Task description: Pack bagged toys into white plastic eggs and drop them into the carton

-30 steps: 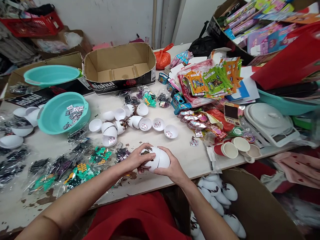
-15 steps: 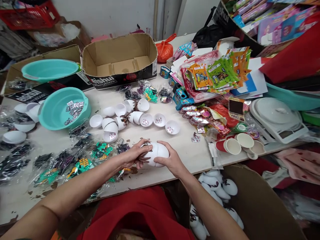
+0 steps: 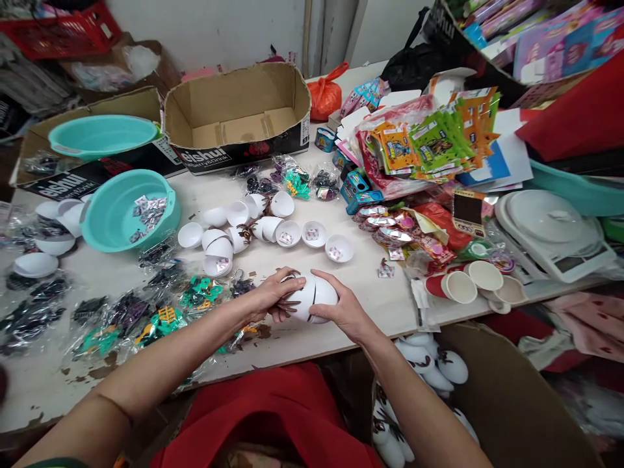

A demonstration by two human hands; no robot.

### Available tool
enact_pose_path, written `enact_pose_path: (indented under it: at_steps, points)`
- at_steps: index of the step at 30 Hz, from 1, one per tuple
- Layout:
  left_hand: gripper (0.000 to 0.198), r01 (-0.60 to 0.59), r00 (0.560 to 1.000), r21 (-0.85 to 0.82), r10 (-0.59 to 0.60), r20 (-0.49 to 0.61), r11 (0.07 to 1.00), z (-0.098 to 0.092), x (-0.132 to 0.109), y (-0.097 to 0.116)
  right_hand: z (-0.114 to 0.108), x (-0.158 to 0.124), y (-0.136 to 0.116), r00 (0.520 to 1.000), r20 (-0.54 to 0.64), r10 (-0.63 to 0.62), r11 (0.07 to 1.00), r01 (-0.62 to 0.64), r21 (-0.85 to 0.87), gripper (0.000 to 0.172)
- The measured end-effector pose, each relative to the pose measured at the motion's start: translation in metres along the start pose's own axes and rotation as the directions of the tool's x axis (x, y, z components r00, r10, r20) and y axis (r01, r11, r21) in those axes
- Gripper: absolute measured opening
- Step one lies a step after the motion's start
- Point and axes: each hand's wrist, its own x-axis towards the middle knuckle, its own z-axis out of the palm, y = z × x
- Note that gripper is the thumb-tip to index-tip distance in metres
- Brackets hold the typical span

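Observation:
Between my hands, above the table's front edge, is a white plastic egg with brown claw-like marks or parts on its left end. A dark slit runs around its middle where the two halves meet at a slight angle. My left hand wraps the left half, thumb on top. On the other half, my right hand grips with thumb in front and fingers over the top. Beyond them stand several white half shells, some with small printed packets inside. Bagged green and black plastic parts lie left of my hands.
A turquoise basin with small packets stands at the left. Behind are cardboard boxes. At right lie snack packets, paper cups and a white scale. A carton of white eggs sits below the table edge, right.
The gap between the egg's halves has widened and the right half has tilted. Both hands still hold it. The whole view has shifted slightly.

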Motion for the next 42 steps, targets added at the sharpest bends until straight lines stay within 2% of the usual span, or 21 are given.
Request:
enact_pose_path:
  at_steps: [8, 12, 17, 20, 23, 25, 28, 31, 36, 39, 42]
  points:
    - [0.052, 0.011, 1.000, 0.027, -0.010, -0.012, 1.000, 0.000, -0.001, 0.000, 0.002, 0.007, 0.006, 0.999, 0.033, -0.015, 0.999, 0.017, -0.046, 0.083]
    - [0.053, 0.015, 0.999, 0.013, -0.015, -0.034, 1.000, 0.002, 0.001, -0.001, 0.003, 0.008, 0.006, 1.000, -0.014, 0.014, 0.997, -0.012, 0.072, 0.081]
    - [0.055, 0.032, 0.999, -0.029, -0.033, -0.033, 0.999, 0.004, 0.005, -0.007, 0.004, 0.009, 0.009, 0.992, 0.069, 0.105, 0.968, -0.118, 0.220, 0.075]
    - [0.053, 0.032, 0.997, -0.065, -0.036, -0.062, 0.997, 0.002, 0.008, -0.007, 0.002, 0.008, 0.010, 0.986, 0.122, 0.115, 0.950, -0.145, 0.278, 0.085]
    - [0.049, 0.083, 0.994, -0.154, -0.092, -0.056, 0.985, 0.005, 0.005, -0.003, 0.000, 0.002, 0.006, 0.991, 0.128, 0.046, 0.983, -0.068, 0.172, 0.103]
    - [0.047, 0.123, 0.986, -0.250, -0.147, -0.078, 0.960, 0.012, -0.002, -0.001, 0.001, -0.005, 0.002, 0.995, 0.093, 0.048, 0.996, -0.055, 0.072, 0.102]
    - [0.044, 0.103, 0.974, -0.320, -0.160, -0.157, 0.942, 0.026, -0.015, 0.000, 0.007, -0.018, -0.006, 0.995, 0.038, 0.092, 0.993, -0.094, 0.069, 0.096]
    - [0.044, 0.048, 0.981, -0.254, -0.094, -0.170, 0.966, 0.032, -0.024, 0.003, 0.014, -0.029, -0.007, 0.997, 0.001, 0.073, 0.995, -0.073, 0.074, 0.098]
    - [0.045, -0.018, 0.997, -0.112, 0.010, -0.071, 0.994, 0.025, -0.029, 0.018, 0.015, -0.036, 0.000, 0.991, -0.096, -0.098, 0.994, 0.092, -0.061, 0.101]
    - [0.045, -0.036, 0.999, -0.113, 0.032, -0.035, 0.993, 0.020, -0.030, 0.017, 0.012, -0.036, 0.002, 0.995, -0.065, -0.076, 0.995, 0.072, -0.065, 0.103]
    - [0.044, 0.040, 0.999, -0.123, -0.043, -0.020, 0.992, 0.020, -0.026, 0.005, 0.011, -0.034, 0.008, 0.999, 0.034, 0.010, 0.999, -0.011, 0.045, 0.098]
